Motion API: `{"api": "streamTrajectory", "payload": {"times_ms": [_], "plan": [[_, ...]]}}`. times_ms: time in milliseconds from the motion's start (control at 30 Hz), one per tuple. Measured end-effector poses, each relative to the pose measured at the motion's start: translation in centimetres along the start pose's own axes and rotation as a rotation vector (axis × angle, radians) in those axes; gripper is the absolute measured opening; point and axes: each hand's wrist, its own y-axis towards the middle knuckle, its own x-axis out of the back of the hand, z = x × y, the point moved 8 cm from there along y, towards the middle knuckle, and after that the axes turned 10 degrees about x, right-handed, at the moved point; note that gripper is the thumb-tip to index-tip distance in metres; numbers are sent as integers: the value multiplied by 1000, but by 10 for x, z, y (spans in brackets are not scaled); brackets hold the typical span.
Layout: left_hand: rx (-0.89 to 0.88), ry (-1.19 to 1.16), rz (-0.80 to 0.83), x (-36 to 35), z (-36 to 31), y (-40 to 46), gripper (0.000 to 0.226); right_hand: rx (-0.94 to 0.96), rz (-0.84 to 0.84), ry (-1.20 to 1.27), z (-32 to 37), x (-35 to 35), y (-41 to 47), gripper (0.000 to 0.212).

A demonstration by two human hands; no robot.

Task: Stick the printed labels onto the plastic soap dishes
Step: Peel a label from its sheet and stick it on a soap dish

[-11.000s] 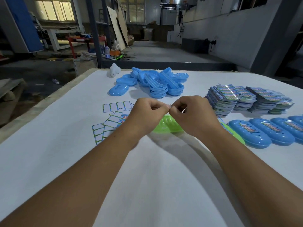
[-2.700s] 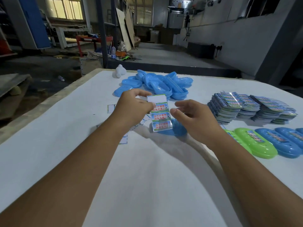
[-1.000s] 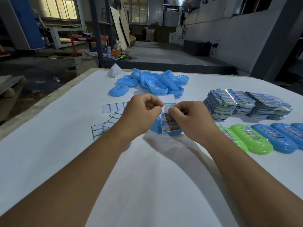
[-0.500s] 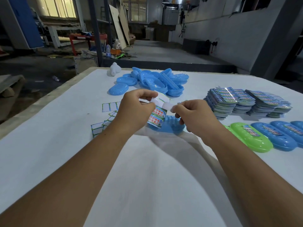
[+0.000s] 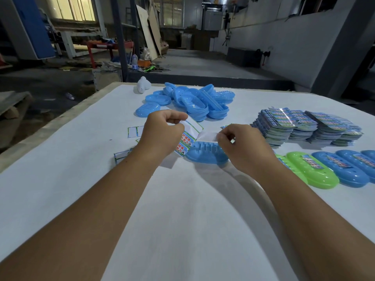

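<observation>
Left hand: the left hand point(image 5: 160, 134) pinches the top of the label strip point(image 5: 187, 136), fingers curled round its backing, holding it up above the table point(image 5: 182, 220).
Right hand: the right hand point(image 5: 241, 147) has thumb and forefinger closed on the pale peeled label point(image 5: 207, 136), which stretches between strip and fingertips.
Soap dish: a blue soap dish point(image 5: 207, 154) lies just near of both hands, slotted face up, with no label on it yet.
Supply: an unlabelled dish pile point(image 5: 194, 102) sits far centre; label stacks point(image 5: 304, 124) far right.
Done: labelled dishes point(image 5: 332, 167), green and blue, lie in a row at right.
Step in hand: peeling one label free, by my reading.
Doing it well: pull low and steady so the label does not curl onto itself, touch only its edge, then lay it centred along the dish and smooth outward from one end.
</observation>
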Motion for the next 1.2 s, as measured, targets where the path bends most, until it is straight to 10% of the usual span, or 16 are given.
{"api": "streamTrajectory", "payload": {"times_ms": [467, 733, 933, 1200], "plan": [[136, 134, -13, 10, 13, 10, 29, -7, -75, -103, -10, 13, 2, 20], [-52, 1127, -168, 12, 19, 14, 24, -139, -50, 176, -9, 3, -2, 27], [-112, 226, 19, -22, 2, -11, 11, -111, -88, 178, -4, 5, -3, 23], [-72, 68, 220, -48, 11, -19, 8, -40, -90, 193, 0, 3, -1, 27]]}}
